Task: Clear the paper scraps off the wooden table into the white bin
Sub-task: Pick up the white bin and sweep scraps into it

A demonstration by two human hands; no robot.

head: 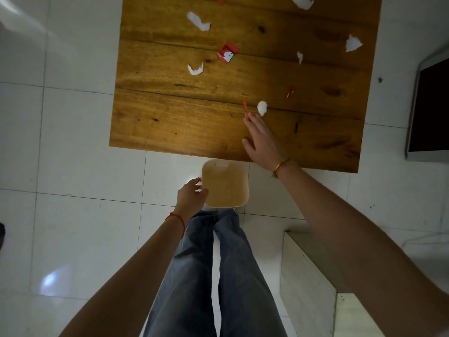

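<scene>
**Hands split between bin and table**

My left hand [192, 194] grips the left rim of the white bin [224, 183], held at centre frame just below the wooden table [170, 113]. My right hand [261, 139] stretches over the table's near edge, fingers spread and holding nothing, fingertips at a small red scrap [245, 108] beside a white paper wad [262, 107]. More white and red paper scraps [227, 52] dot the upper frame.
</scene>
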